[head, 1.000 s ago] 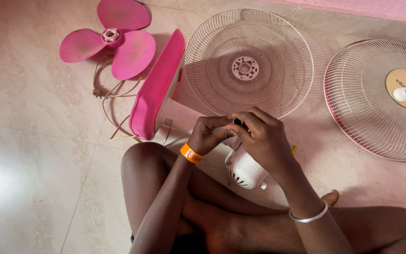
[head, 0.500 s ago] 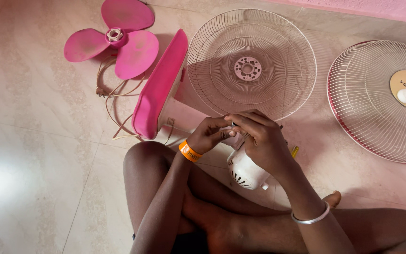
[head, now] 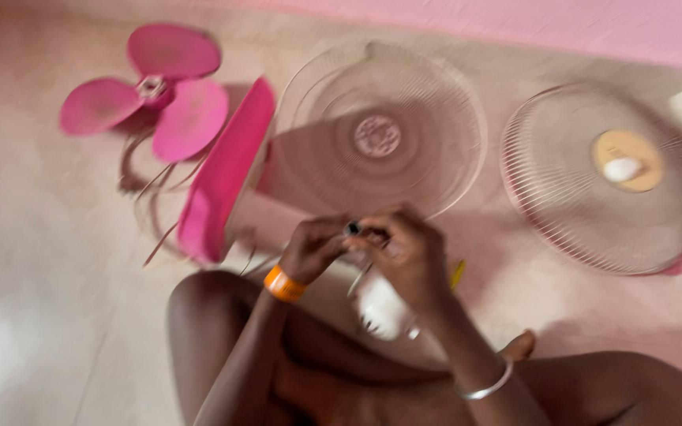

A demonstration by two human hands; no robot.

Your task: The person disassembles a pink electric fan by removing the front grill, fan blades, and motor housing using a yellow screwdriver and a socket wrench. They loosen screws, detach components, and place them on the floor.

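Note:
The view is motion-blurred. I sit cross-legged on the floor with a white fan motor housing (head: 380, 309) over my lap. My left hand (head: 316, 246), with an orange wristband, and my right hand (head: 410, 254), with a silver bangle, meet at the top of the housing. Their fingers pinch around a small dark part (head: 352, 229) at its shaft end. The blur hides which fingers hold it. The fan's pink base (head: 222, 173) stands on edge just left of my hands.
A pink three-blade fan blade (head: 150, 93) lies at the far left with a cord (head: 151, 197) beside it. A wire guard (head: 376, 130) lies beyond my hands, a second guard with a round centre cap (head: 605, 177) at the right. A yellow tool tip (head: 457, 274) pokes out by my right hand.
The view has swung, so everything has shifted left and down in the frame and turned blurry. My hands stay together on the motor housing's top.

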